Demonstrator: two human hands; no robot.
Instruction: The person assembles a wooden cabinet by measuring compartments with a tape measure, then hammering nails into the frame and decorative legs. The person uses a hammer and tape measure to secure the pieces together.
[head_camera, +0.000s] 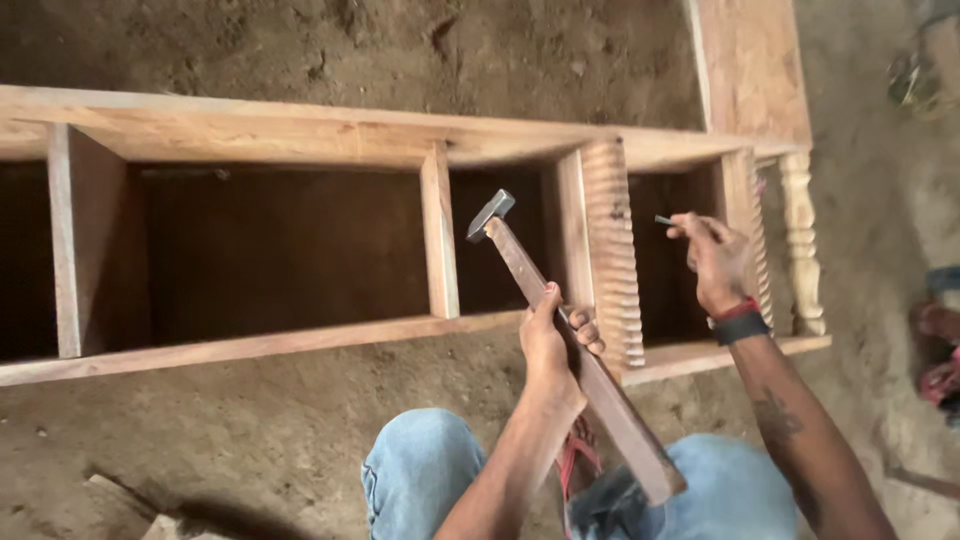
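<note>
Looking down from the head cam: my left hand (548, 335) fingers wrap the hammer (560, 330) handle, head raised above them. Right hand (712, 258) fingers pinch a nail (664, 220) just beside the ribbed post (612, 250). Nail-setting stage, I'd say; next wants a steady tap.

Pale tan wooden frame (300, 135) beyond both hands; ridged brown carved strip (612, 250) between them; red-and-black wristbands (738, 320) at right hand (712, 258); grey-headed hammer (560, 330), brown handle, in left hand (552, 345).

Open cabinet bays (280, 250) give room; ribbed post (612, 250) blocks between.
</note>
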